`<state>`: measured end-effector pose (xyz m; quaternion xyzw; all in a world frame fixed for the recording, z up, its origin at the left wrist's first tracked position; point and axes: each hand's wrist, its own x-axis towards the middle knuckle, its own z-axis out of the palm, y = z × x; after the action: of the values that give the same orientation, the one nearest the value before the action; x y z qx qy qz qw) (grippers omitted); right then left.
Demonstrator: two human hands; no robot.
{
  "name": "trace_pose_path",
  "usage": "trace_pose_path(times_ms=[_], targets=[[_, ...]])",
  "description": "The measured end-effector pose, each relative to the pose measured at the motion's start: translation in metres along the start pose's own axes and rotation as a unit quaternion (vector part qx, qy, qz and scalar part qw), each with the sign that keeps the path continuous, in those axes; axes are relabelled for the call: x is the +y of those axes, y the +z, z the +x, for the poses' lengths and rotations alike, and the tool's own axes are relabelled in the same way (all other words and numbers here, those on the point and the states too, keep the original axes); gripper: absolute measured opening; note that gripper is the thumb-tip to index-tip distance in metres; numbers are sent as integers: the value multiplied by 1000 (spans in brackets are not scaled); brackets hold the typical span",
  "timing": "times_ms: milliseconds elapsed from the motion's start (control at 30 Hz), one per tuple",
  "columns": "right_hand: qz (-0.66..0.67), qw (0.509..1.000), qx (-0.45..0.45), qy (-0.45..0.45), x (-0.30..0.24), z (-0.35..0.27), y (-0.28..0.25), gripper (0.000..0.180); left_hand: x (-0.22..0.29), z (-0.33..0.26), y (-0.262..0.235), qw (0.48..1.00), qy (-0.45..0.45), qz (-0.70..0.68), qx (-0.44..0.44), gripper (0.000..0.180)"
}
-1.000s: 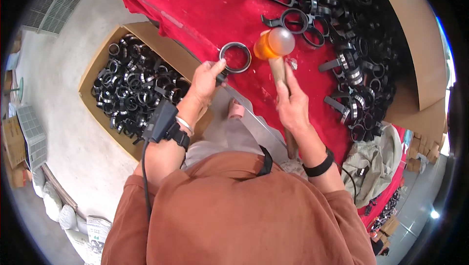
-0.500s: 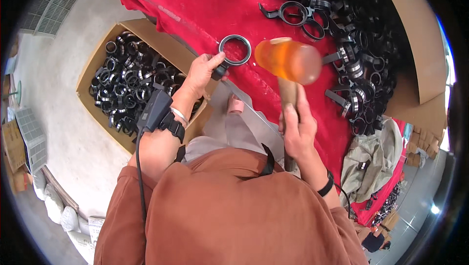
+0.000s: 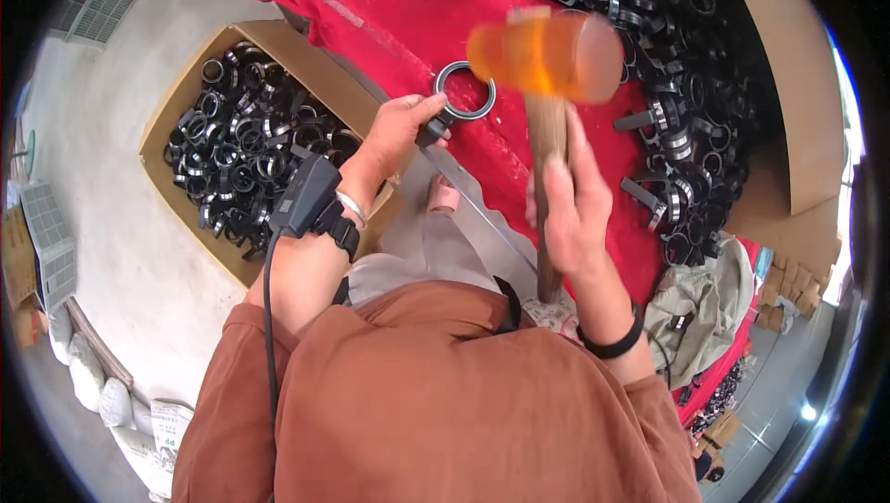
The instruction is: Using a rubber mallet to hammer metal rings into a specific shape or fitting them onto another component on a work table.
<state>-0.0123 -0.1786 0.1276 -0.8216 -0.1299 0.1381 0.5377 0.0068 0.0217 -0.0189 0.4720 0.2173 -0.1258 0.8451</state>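
Note:
My left hand (image 3: pixel 408 127) is closed on the short black stem of a ring-shaped part (image 3: pixel 489 106), a black ring with a silvery inner band. That ring rests on or just over the red cloth (image 3: pixel 389 2); which of the two I cannot tell. In my right hand (image 3: pixel 577 202) is a mallet (image 3: pixel 549 146) with a wooden handle and a translucent orange head, blurred by motion. Its head is raised to the right of the ring, partly overlapping the ring's edge in view. My right fingers wrap round the handle.
A cardboard box (image 3: pixel 176 86) full of similar black and silver ring parts stands at my left. More such parts (image 3: pixel 681 132) lie heaped on the right, against a large cardboard box (image 3: pixel 788 58). A greyish sack (image 3: pixel 705 308) lies near my right elbow.
The mallet head has risen away from me and shows larger. My left hand and the ring have shifted slightly right in the view, which has itself moved a little.

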Motion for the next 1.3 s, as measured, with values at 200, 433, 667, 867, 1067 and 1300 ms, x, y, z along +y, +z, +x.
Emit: trace_pose_path(times_ms=[200,433,667,867,1067,1300], targets=[[56,998,3,-21,19,51,38,49,7,-4,5,1000,-4,24,13,26],[76,995,-55,16,16,65,30,49,9,-5,7,999,-11,24,31,27],[-11,994,-35,104,22,66,36,50,5,-4,8,998,9,51,44,30],[178,983,32,-6,21,63,15,50,5,-3,6,1000,-7,15,19,29],[113,986,8,119,36,67,26,49,4,-2,9,999,-5,27,38,28],[205,975,54,73,45,58,14,49,3,-3,9,999,-13,26,38,32]])
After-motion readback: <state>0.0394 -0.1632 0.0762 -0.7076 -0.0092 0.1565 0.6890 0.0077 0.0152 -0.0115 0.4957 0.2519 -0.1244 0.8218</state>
